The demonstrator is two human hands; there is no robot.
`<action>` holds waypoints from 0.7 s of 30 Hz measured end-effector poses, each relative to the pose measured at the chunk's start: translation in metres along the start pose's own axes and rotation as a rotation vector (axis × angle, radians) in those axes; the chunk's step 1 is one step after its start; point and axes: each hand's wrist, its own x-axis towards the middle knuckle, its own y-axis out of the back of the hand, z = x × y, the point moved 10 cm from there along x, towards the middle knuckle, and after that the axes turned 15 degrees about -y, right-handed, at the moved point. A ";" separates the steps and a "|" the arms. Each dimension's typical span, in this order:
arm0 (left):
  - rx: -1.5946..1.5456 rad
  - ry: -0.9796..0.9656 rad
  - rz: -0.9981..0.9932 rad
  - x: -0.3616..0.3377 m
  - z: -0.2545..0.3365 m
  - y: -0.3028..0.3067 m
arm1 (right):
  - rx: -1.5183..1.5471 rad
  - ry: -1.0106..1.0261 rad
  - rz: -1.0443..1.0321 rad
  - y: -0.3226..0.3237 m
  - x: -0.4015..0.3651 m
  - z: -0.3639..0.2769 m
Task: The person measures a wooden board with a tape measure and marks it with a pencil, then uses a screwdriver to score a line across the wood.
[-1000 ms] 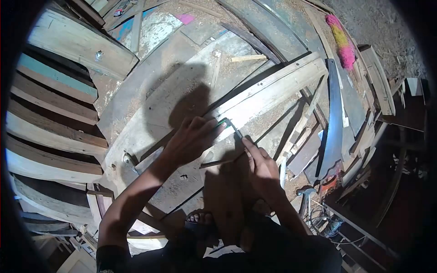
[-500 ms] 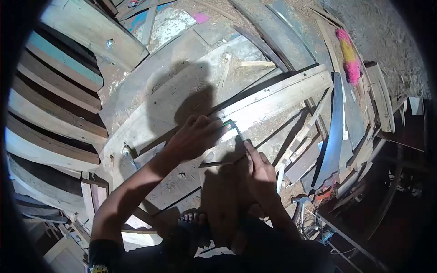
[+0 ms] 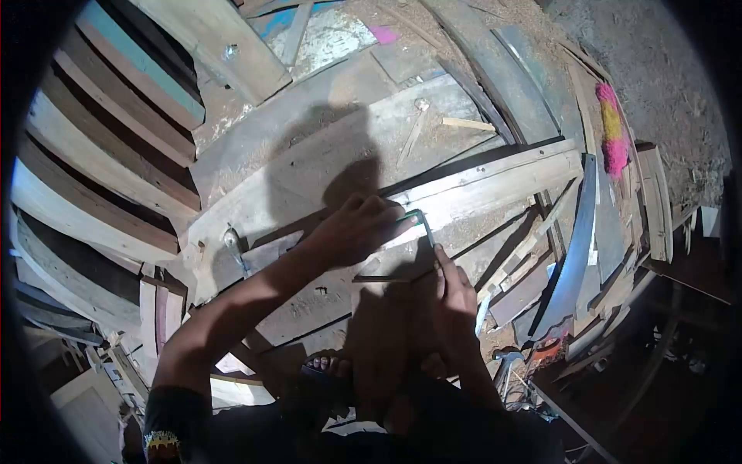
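A pale wooden board (image 3: 510, 170) lies slantwise in front of me, brightly lit around its middle. My left hand (image 3: 357, 230) is closed on the green arm of an L-shaped try square (image 3: 424, 220), at the board's lit part. The thinner arm of the square points down toward me. At its lower end, the fingers of my right hand (image 3: 454, 292) are closed around it. Part of the green arm is hidden under my left fingers.
A handsaw (image 3: 573, 247) with a red-orange handle lies at the right, a hammer (image 3: 506, 363) below it. A pink and yellow fluffy duster (image 3: 613, 131) is farther back. Curved timbers (image 3: 108, 162) are stacked at the left. Loose planks and sawdust cover the ground.
The whole view has shifted, so the scene sits further right and slightly lower. Both hands stay on the try square at about the same spot on the board.
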 end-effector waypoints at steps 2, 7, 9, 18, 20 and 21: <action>-0.048 -0.021 0.036 -0.001 0.000 0.000 | -0.058 -0.005 0.009 0.003 0.005 -0.004; -0.011 -0.017 0.046 -0.002 -0.001 0.002 | -0.016 0.035 -0.015 0.000 -0.001 0.005; -0.002 -0.017 0.050 -0.002 0.001 0.001 | 0.024 0.094 0.010 0.000 0.006 -0.008; -0.034 -0.005 0.002 -0.001 0.000 -0.003 | -0.044 0.050 -0.003 0.004 0.003 -0.009; -0.001 -0.024 0.007 0.000 0.002 -0.003 | -0.023 0.076 0.023 0.005 0.002 -0.008; -0.004 -0.018 0.000 0.000 0.003 -0.003 | -0.017 0.083 0.025 0.004 0.001 -0.004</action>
